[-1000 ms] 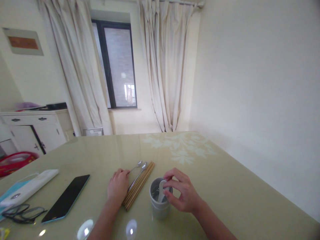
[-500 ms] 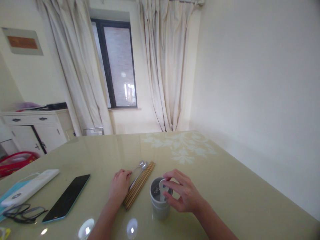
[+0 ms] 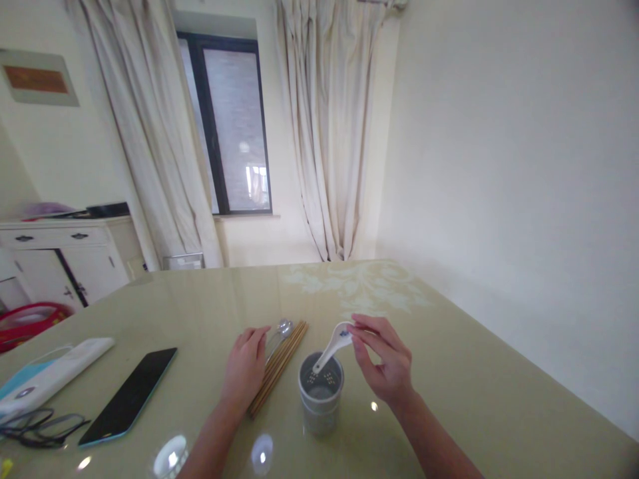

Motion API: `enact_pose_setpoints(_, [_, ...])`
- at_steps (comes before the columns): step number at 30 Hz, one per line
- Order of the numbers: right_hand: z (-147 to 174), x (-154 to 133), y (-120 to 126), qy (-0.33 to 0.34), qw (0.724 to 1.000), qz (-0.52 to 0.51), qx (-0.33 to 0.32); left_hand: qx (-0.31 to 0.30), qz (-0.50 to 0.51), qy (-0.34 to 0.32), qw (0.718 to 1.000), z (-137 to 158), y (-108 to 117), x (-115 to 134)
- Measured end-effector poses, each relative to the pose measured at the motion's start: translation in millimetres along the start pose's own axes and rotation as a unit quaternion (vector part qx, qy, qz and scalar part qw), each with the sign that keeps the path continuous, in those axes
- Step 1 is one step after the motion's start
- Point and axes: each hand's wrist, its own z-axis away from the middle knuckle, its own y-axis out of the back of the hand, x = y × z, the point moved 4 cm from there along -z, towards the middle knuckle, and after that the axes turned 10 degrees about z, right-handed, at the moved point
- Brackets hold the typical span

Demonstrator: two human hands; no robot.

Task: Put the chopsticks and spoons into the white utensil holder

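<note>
The right hand [image 3: 384, 356] is gripping a white spoon [image 3: 333, 345], pinching its wide end between the thumb and fingers. The spoon is tilting, with its thin handle pointing down over the mouth of a grey cup [image 3: 319, 411]. I cannot tell if the tip is dipping inside. The cup is standing upright on the shiny table [image 3: 464, 419], and light dots are showing inside it. A small blue mark is sitting in the spoon's bowl, but it is too tiny to make out.

The left hand [image 3: 244, 369] is resting beside two metal spoons [image 3: 284, 327] with its fingers bent. It is hiding part of their handles, so I cannot tell if it is gripping one. Brown sticks [image 3: 279, 370] are lying in a bunch between that hand and the cup.

Further left, a black phone [image 3: 128, 399] is lying flat. A long white box [image 3: 62, 374] is showing a dark round mark that I cannot read. It is covering part of a blue cloth [image 3: 20, 378]. The picture's left edge is cutting off the glasses [image 3: 42, 428], a yellow scrap [image 3: 5, 468] and a red basket [image 3: 32, 327].
</note>
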Motion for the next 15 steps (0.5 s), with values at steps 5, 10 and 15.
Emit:
enact_pose_setpoints(5, [2.9,16.6,-7.6,-0.099,0.993,0.018,0.058,-0.005,0.168,-0.015,0.986,8.4,-0.5,40.3])
enact_pose_setpoints(10, [8.4,23.9,-17.2,-0.129,0.99,0.025,0.048,-0.1,0.322,0.039,0.941,20.2,-10.9,68.5])
enact_pose_setpoints(15, [15.3,24.1,-26.0,-0.15,0.988,0.023,0.039,-0.141,0.391,0.078,0.906,23.7,-19.3,73.6])
